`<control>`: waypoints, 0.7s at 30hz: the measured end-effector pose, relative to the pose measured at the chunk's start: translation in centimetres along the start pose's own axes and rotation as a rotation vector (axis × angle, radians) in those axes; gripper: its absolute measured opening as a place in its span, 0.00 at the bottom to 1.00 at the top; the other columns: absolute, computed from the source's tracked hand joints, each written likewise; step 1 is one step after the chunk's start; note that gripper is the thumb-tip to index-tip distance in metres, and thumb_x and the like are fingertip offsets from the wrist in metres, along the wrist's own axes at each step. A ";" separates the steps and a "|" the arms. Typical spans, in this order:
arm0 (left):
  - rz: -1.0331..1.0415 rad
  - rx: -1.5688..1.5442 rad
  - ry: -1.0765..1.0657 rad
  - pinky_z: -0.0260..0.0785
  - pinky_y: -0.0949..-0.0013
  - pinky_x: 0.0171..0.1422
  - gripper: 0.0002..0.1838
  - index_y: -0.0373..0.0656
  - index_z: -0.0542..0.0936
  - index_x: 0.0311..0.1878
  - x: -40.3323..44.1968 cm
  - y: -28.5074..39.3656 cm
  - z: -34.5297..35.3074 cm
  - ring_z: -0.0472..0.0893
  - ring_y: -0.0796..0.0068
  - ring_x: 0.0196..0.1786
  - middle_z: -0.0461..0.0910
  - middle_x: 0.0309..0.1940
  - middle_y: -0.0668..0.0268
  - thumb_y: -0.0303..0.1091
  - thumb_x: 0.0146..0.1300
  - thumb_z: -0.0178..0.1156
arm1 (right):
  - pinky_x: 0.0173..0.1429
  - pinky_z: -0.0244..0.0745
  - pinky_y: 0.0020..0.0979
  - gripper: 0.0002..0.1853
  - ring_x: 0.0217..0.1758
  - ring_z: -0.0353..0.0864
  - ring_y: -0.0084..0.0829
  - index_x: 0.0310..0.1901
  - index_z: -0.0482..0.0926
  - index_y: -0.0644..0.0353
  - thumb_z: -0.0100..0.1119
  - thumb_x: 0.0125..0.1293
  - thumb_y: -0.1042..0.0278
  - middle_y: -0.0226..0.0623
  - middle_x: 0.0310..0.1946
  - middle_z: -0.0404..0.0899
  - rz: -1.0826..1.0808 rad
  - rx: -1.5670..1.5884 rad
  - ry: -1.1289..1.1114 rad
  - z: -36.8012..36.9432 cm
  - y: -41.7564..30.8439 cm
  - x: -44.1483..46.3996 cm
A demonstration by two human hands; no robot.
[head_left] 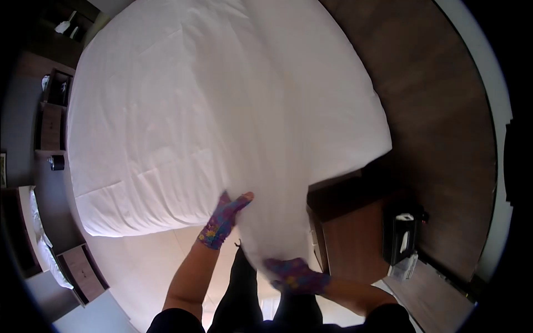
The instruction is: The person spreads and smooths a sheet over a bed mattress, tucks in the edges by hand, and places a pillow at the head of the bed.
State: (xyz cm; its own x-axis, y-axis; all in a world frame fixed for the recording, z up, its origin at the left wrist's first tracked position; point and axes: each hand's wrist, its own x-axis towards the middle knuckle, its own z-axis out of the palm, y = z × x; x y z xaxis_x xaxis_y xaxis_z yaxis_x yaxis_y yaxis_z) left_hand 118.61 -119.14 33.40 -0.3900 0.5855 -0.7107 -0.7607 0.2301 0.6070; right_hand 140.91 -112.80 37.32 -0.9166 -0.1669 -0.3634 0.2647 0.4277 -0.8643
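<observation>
A white bed sheet (pixel 261 133) hangs in a loose length from the bed toward my body, blurred by motion. My right hand (pixel 295 276), in a purple flowered glove, is closed on the sheet's near end, low in front of my legs. At the left edge of that length is my left hand (pixel 226 218), in a matching glove. Its thumb and fingers are spread apart, close against the cloth. Under the sheet is the wide mattress (pixel 352 111), covered in white, with creases across its left part.
At the right stands a brown bedside cabinet (pixel 355 244) with a black tissue box (pixel 401 238) on it. A dark wooden headboard panel (pixel 438 105) runs along the right. Shelves and drawers (pixel 83 272) line the left. Pale floor (pixel 150 261) shows below the bed.
</observation>
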 end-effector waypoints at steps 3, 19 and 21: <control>0.375 0.131 0.443 0.67 0.74 0.43 0.19 0.32 0.68 0.40 -3.7 -0.7 -3.8 0.74 0.74 0.36 0.74 0.32 0.61 0.26 0.45 0.62 | 0.46 0.67 0.35 0.27 0.46 0.71 0.37 0.55 0.59 0.57 0.47 0.55 0.54 0.42 0.45 0.70 -0.196 0.149 0.046 9.2 1.7 1.0; -0.044 0.750 0.625 0.63 0.76 0.43 0.21 0.32 0.69 0.46 1.4 -9.3 -27.5 0.73 0.73 0.37 0.74 0.37 0.63 0.25 0.44 0.53 | 0.32 0.68 0.27 0.17 0.32 0.71 0.27 0.42 0.69 0.62 0.51 0.55 0.58 0.34 0.30 0.72 0.924 1.175 0.921 10.1 24.2 7.2; 0.019 0.644 0.631 0.63 0.76 0.39 0.20 0.34 0.69 0.46 -0.2 -8.5 -28.0 0.70 0.79 0.36 0.73 0.35 0.67 0.26 0.45 0.51 | 0.30 0.67 0.27 0.21 0.29 0.69 0.26 0.42 0.70 0.60 0.53 0.52 0.52 0.33 0.29 0.70 1.048 1.223 0.985 10.4 27.4 9.1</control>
State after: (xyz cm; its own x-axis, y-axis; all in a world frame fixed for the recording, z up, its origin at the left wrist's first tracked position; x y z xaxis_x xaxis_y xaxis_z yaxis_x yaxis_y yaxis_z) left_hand 110.66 -142.98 18.42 -0.7564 0.1014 -0.6462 -0.3872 0.7268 0.5673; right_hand 142.94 -111.85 6.68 0.0311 0.3964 -0.9175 0.3876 -0.8509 -0.3545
